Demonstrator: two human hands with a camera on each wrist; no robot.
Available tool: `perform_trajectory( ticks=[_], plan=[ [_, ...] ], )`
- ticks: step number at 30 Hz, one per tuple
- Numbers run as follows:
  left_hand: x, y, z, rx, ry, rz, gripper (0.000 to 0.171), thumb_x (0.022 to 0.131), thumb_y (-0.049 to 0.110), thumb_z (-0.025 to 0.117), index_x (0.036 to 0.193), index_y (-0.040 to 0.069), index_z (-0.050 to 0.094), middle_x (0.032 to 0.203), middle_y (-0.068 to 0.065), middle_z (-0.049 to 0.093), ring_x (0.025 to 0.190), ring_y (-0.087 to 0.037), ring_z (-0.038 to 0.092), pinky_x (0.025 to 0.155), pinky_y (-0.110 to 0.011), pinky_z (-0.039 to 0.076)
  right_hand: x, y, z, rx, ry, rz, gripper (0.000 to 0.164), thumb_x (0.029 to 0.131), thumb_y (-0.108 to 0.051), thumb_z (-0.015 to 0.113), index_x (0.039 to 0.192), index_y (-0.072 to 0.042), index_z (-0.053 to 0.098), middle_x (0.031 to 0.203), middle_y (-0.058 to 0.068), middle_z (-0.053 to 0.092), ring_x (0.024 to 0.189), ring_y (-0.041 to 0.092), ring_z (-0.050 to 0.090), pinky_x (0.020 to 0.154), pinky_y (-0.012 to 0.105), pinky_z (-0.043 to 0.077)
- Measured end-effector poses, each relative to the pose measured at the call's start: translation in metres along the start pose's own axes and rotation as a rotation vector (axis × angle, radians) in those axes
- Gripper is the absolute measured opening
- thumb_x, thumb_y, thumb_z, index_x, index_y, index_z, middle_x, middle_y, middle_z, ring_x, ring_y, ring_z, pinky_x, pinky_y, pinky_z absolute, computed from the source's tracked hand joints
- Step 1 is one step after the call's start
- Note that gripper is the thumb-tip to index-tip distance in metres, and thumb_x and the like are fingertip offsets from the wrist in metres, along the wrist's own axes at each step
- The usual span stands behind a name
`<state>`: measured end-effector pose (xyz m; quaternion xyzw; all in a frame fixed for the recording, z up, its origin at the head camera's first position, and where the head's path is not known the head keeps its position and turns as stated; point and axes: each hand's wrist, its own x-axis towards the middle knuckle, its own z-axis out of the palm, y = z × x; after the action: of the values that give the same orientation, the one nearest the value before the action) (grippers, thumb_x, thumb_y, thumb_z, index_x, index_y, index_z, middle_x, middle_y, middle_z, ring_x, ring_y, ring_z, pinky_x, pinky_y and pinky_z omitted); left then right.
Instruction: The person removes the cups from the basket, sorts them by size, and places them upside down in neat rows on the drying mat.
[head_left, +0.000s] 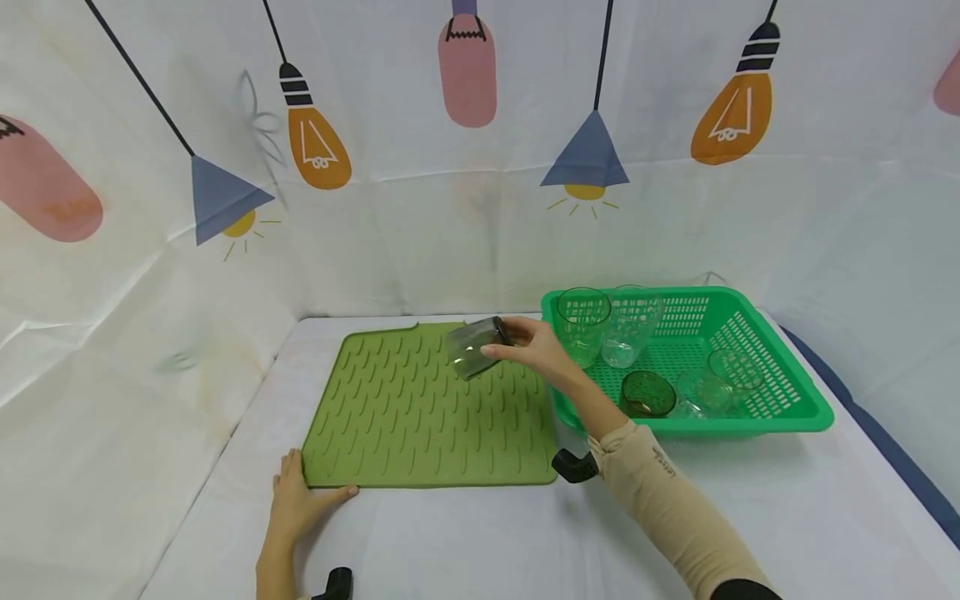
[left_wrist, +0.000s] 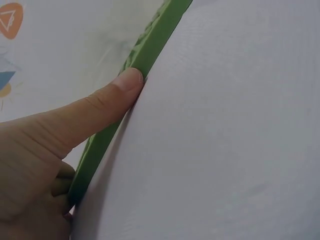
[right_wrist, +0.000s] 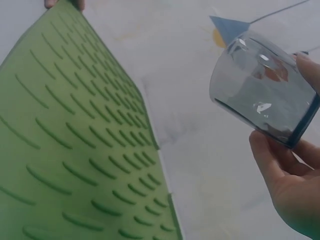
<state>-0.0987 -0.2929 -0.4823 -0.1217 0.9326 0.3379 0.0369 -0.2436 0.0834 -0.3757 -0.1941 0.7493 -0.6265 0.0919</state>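
Note:
My right hand [head_left: 531, 346] holds a smoky grey glass [head_left: 471, 348] above the far right part of a green ridged drying mat [head_left: 427, 417]. The glass is tilted, its thick dark end at my fingers and thumb; in the right wrist view air shows between the glass [right_wrist: 260, 90] and the mat [right_wrist: 75, 150]. At the mat's near left corner rests my left hand [head_left: 300, 500], thumb along the front edge and fingers at the left edge. In the left wrist view, the thumb [left_wrist: 100, 107] lies straight against the mat's side [left_wrist: 155, 40].
A green plastic basket [head_left: 750, 425] stands to the right of the mat. Inside are two tall clear glasses [head_left: 583, 333], a dark green glass [head_left: 648, 396] and short clear glassware [head_left: 731, 379]. A printed cloth [head_left: 420, 225] hangs behind the white table [head_left: 450, 542].

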Motion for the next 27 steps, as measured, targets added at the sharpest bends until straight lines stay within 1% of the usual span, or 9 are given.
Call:
perform_trajectory(
  ticks=[3,7,11,19,24,27],
  plan=[
    [0.000,-0.002,0.000,-0.012,0.004,-0.004,0.126,0.068,0.036,0.083,0.141,-0.019,-0.004,0.147,-0.040,-0.003,0.137,-0.051,-0.005,0.113,-0.056,-0.006,0.009,-0.001,0.008,-0.028,-0.005,-0.018,0.071,0.080,-0.030,0.074,0.138,-0.002,0.044,0.132,0.018,0.053,0.119,0.029,0.053,0.097,0.044,0.046],
    [0.000,-0.002,0.000,-0.020,0.014,-0.005,0.126,0.068,0.035,0.083,0.141,-0.019,-0.004,0.147,-0.041,-0.003,0.137,-0.051,-0.004,0.113,-0.055,-0.005,0.022,-0.003,0.019,-0.060,-0.026,-0.025,0.069,0.081,-0.029,0.073,0.138,-0.003,0.045,0.130,0.016,0.054,0.117,0.028,0.054,0.096,0.042,0.048],
    [-0.001,-0.003,-0.001,-0.026,0.023,-0.001,0.125,0.068,0.034,0.084,0.141,-0.019,-0.003,0.146,-0.041,-0.001,0.137,-0.051,-0.004,0.113,-0.055,-0.005,0.033,-0.004,0.029,-0.078,-0.032,-0.011,0.065,0.082,-0.025,0.072,0.137,-0.004,0.046,0.129,0.015,0.055,0.115,0.026,0.055,0.093,0.041,0.049],
    [-0.003,-0.004,-0.001,-0.046,0.041,0.009,0.123,0.067,0.033,0.084,0.142,-0.018,0.002,0.147,-0.040,0.001,0.137,-0.051,-0.002,0.113,-0.058,-0.003,0.053,-0.002,0.044,-0.086,-0.031,0.015,0.062,0.083,-0.025,0.071,0.136,-0.003,0.047,0.125,0.014,0.057,0.111,0.025,0.055,0.093,0.041,0.049],
    [-0.003,-0.004,-0.001,-0.043,0.044,0.007,0.122,0.067,0.033,0.084,0.142,-0.017,0.002,0.147,-0.040,0.002,0.137,-0.051,-0.002,0.113,-0.058,-0.002,0.063,0.001,0.053,-0.106,-0.065,-0.013,0.059,0.084,-0.022,0.070,0.134,0.001,0.047,0.121,0.018,0.057,0.110,0.028,0.055,0.089,0.038,0.050],
    [-0.002,-0.004,0.000,-0.044,0.047,0.003,0.122,0.067,0.034,0.084,0.143,-0.017,0.003,0.147,-0.039,0.002,0.137,-0.051,-0.002,0.113,-0.058,-0.001,0.068,0.005,0.060,-0.117,-0.079,-0.040,0.056,0.085,-0.019,0.069,0.133,0.002,0.048,0.120,0.020,0.057,0.108,0.029,0.056,0.087,0.032,0.050]
  ],
)
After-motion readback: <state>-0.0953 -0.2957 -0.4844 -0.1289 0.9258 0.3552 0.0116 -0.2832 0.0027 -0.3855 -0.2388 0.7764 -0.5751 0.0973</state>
